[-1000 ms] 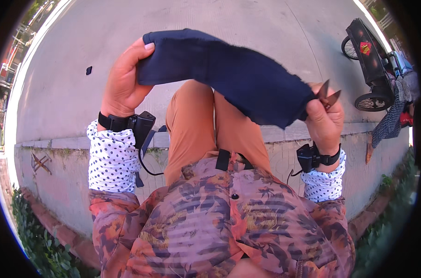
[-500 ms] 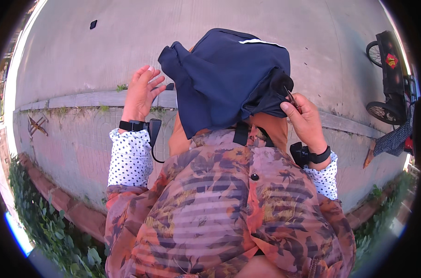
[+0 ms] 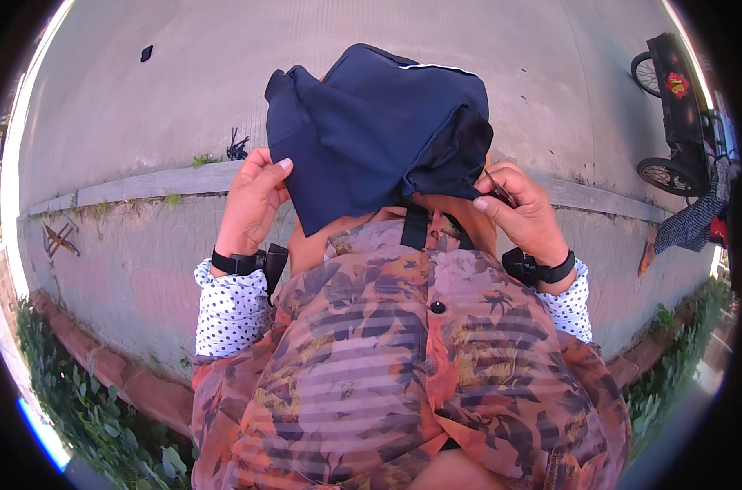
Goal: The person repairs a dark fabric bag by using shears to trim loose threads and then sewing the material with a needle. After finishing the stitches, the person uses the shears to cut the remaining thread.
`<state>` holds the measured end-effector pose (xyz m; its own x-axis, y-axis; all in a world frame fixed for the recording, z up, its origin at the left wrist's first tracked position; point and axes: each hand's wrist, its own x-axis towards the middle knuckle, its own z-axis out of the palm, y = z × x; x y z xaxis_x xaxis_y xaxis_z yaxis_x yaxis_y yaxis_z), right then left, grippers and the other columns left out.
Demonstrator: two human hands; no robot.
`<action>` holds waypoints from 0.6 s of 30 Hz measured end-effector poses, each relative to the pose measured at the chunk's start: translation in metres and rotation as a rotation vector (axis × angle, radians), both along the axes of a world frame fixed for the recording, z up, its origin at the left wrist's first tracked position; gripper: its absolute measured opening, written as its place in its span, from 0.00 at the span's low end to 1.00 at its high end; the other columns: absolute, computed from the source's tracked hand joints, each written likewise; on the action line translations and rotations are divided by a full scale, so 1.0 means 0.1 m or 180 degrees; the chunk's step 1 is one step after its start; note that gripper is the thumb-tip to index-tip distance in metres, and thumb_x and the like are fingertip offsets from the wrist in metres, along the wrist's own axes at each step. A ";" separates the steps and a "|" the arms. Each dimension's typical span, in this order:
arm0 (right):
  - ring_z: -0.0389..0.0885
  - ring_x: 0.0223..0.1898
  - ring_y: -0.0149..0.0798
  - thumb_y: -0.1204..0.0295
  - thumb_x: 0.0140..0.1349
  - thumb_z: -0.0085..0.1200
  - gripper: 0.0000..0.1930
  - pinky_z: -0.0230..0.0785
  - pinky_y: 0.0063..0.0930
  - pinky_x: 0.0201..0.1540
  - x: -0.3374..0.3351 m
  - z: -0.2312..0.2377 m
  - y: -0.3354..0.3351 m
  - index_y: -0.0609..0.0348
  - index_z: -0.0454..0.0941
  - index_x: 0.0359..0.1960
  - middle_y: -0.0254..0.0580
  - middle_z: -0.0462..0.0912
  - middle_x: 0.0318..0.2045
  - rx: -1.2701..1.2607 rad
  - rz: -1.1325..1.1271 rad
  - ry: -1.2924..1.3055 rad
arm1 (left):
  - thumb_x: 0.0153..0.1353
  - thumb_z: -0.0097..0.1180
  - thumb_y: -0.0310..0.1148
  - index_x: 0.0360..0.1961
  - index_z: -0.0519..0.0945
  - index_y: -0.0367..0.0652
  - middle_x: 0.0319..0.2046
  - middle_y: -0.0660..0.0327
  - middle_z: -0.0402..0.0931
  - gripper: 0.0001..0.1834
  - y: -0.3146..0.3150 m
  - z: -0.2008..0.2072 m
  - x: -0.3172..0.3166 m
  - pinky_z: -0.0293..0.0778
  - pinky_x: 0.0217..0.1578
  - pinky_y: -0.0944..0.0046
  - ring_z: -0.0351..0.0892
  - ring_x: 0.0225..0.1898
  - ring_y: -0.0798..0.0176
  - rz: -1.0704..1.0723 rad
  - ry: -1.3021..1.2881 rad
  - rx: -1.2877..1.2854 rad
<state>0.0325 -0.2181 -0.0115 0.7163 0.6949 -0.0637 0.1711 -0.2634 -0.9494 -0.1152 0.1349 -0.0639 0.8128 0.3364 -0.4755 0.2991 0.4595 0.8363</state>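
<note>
Spreading a piece of navy cloth point(image 3: 371, 131) over the tan trousers point(image 3: 481, 226), the wearer of the head camera has it held from both sides, just beyond the hem of the floral jacket point(image 3: 346, 351). Here on the left, the left hand point(image 3: 256, 196) has the cloth's near edge in a pinch, thumb on top, fingers curled in behind. Across to the right, the right hand point(image 3: 522, 208) is doing double duty: dark small scissors point(image 3: 500, 189) sit tucked in the grip, while thumb and fingertips close on a gathered black corner of the fabric. Whether the blades touch the cloth is hard to make out, the metal being so small and dark against that hand. A white strip point(image 3: 443, 69) runs along the far edge, and the right side is bunched into folds.

The step in hand looks like arranging and steadying the fabric, not cutting it. The next move, as I judge it, calls for a firm left pinch, the right-hand folds drawn flat, and the scissor points turned clear of the cloth. Out beyond the kerb, dark scraps point(image 3: 238, 145) lie on the pavement.
</note>
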 end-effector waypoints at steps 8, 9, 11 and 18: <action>0.76 0.37 0.30 0.81 0.60 0.62 0.06 0.67 0.23 0.40 -0.09 -0.03 -0.03 0.58 0.82 0.39 0.33 0.78 0.36 -0.0019 0.0454 -0.0090 | 0.67 0.52 0.23 0.43 0.74 0.42 0.42 0.63 0.80 0.05 0.15 -0.04 0.02 0.76 0.50 0.66 0.80 0.44 0.69 0.0294 -0.0148 -0.0206; 0.77 0.37 0.30 0.81 0.60 0.62 0.06 0.67 0.23 0.40 -0.07 -0.03 -0.03 0.58 0.82 0.39 0.33 0.78 0.35 -0.0029 0.0496 -0.0096 | 0.67 0.52 0.23 0.43 0.74 0.42 0.42 0.63 0.80 0.05 0.14 -0.04 0.03 0.76 0.50 0.66 0.80 0.44 0.69 0.0297 -0.0136 -0.0206; 0.77 0.37 0.30 0.81 0.60 0.62 0.06 0.67 0.23 0.40 -0.04 -0.02 -0.01 0.59 0.82 0.39 0.33 0.78 0.35 -0.0040 0.0547 -0.0090 | 0.67 0.56 0.25 0.42 0.74 0.44 0.38 0.65 0.81 0.06 0.10 -0.01 0.03 0.76 0.41 0.67 0.80 0.39 0.70 0.0426 -0.0097 -0.0150; 0.76 0.35 0.29 0.81 0.61 0.60 0.06 0.67 0.22 0.40 0.18 0.18 0.33 0.60 0.81 0.39 0.34 0.78 0.34 0.0150 0.0266 -0.0191 | 0.57 0.68 0.26 0.54 0.74 0.39 0.46 0.62 0.72 0.24 -0.01 0.08 0.11 0.70 0.47 0.70 0.71 0.44 0.71 0.0594 0.0150 0.2876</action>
<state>0.0506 -0.1846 0.0062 0.6572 0.7536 0.0117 0.2477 -0.2012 -0.9477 -0.1045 0.1335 -0.0562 0.6945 0.7195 0.0002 0.3288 -0.3176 0.8894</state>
